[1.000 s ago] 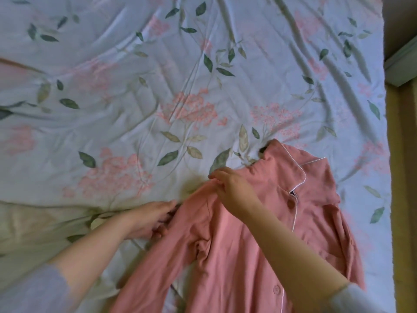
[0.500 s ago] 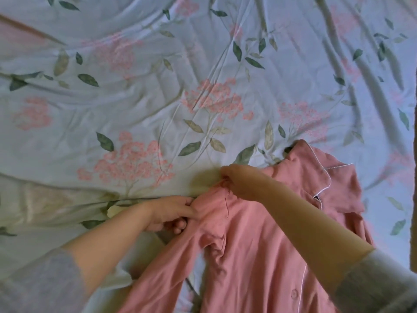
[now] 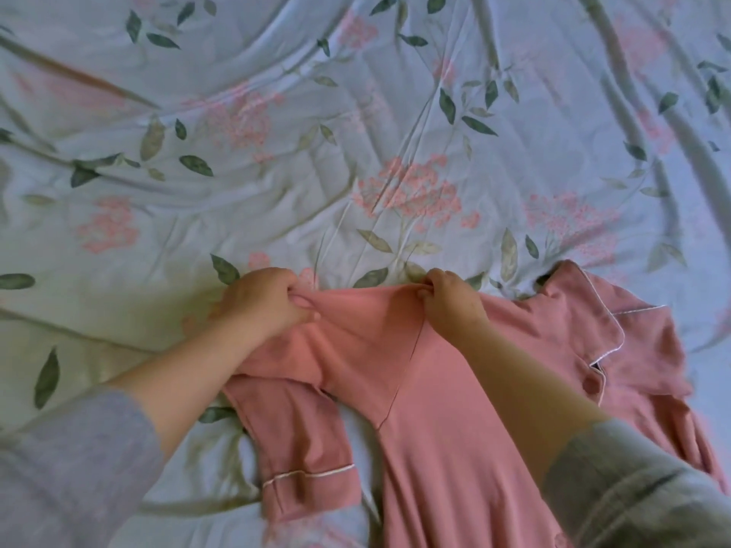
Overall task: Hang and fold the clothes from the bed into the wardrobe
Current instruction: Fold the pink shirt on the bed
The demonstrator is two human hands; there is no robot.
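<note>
A pink pyjama shirt with white piping lies on the bed, its collar to the right and front buttons showing. My left hand grips the upper part of the shirt's left sleeve, and my right hand pinches the fabric at the shoulder seam. The cloth is stretched taut between both hands. The sleeve hangs folded back below my left hand, its piped cuff near the bottom.
The bed is covered by a wrinkled pale blue sheet printed with pink flowers and green leaves. It fills the whole view around the shirt. No wardrobe or hanger is in view.
My left hand has moved up and left along the sleeve, pulling it outward. The fabric between my hands is now spread flat and taut. The sleeve end has folded back toward me.
</note>
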